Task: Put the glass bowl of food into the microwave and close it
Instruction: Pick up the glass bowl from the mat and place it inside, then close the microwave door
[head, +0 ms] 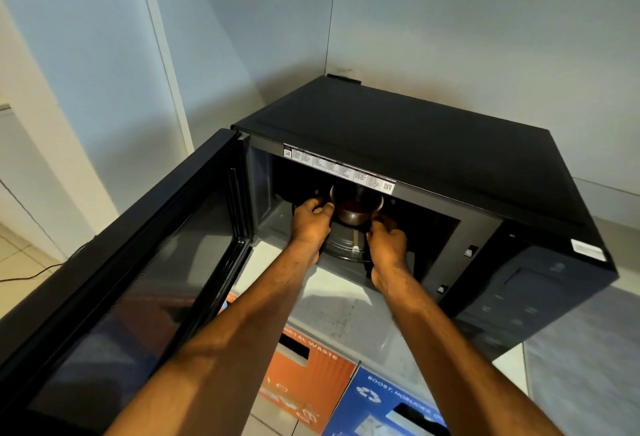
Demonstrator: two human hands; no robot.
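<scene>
Two bare forearms stretch from the bottom edge up into the open microwave (433, 144), and between their hands sits the glass bowl of food (355, 207). It rests deep in the cavity on the round turntable (346, 248), with dark reddish food inside. The left hand (311, 219) is at the bowl's left rim, thumb and fingers curled against it; the right hand (386, 238) is at the right rim, fingers bent inward. Both grips look closed on the bowl's edge, one on each side, though the dim interior hides the fingertips' exact contact.

One bowl, one turntable, two hands. The microwave door (131, 262) stands swung wide to the left, its dark window facing up toward the viewer. A white label strip (337, 167) with small print and two QR codes runs along the upper lip of the opening. The control panel (526, 297) sits at the right of the front.

The microwave stands on a pale bench (571, 366) in a corner of light walls. Below the bench front are two boxes, an orange waste box (311, 380) printed "METAL WASTE" and a blue recycling box (384, 404) beside it. A thin dark cable (31, 274) lies on the tiled floor at far left.
</scene>
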